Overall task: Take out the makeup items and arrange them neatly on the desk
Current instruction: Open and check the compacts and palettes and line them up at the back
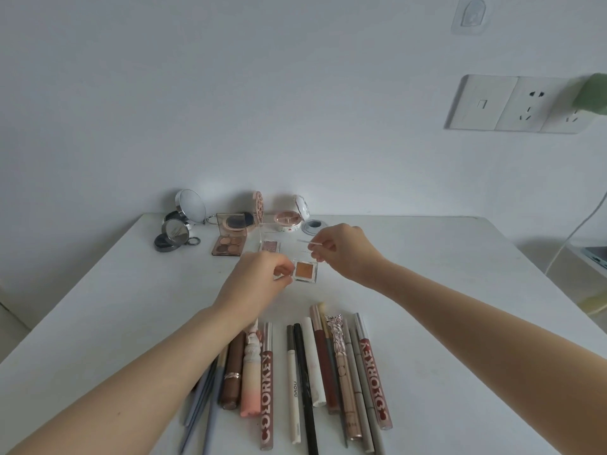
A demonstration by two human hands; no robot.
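Observation:
A small clear square eyeshadow case (304, 270) with an orange-brown pan sits mid-desk between my hands. My left hand (254, 280) pinches its left edge. My right hand (345, 249) holds the case's clear lid up by its top edge. Behind it lies another small clear case (270, 246) with a pinkish pan and its lid upright. Along the back edge stand open compacts: two silver round ones (175, 236), a brown eyeshadow palette (230, 244) and a pink-and-white compact (288, 221). Near me lies a row of lip glosses, pencils and tubes (315, 372).
The white desk (460, 290) meets a white wall with a switch-and-socket plate (512, 103). A grey cable grommet (312, 225) sits in the desk at the back. A white cable (571, 238) hangs at the right, beside the desk's right edge.

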